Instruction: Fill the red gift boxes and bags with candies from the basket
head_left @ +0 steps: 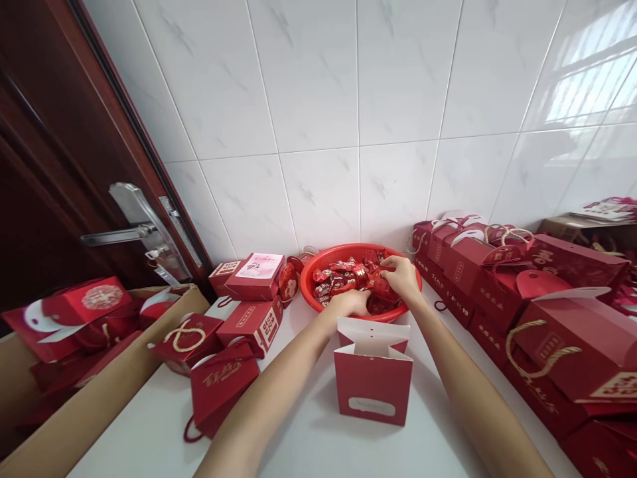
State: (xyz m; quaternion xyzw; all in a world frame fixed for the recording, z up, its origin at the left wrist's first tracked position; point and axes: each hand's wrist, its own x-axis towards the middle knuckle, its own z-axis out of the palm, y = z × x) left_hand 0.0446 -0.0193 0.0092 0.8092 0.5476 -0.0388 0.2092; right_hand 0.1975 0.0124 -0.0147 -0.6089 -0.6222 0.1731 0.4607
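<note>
In the middle, a red plastic basket [307, 287] holds several shiny red wrapped candies [343, 279]. My right hand [399, 275] reaches over the basket's right side, thumb and fingers pinched on a red candy packet [381, 287]. My left hand [351, 303] is low over the front of the basket, its fingers curled down among the candies. What the left fingers hold, if anything, is hidden. Between my forearms a red paper gift box [373, 385] stands upright with its top flaps apart. A white oval marks its front.
Red gift boxes [251, 322] lie on the white table [298, 425] at left, beside a cardboard carton [114, 378] of more boxes. Stacked gift boxes [497, 285] with rope handles line the right. A tiled wall [318, 186] stands behind; a door handle [119, 234] is at left.
</note>
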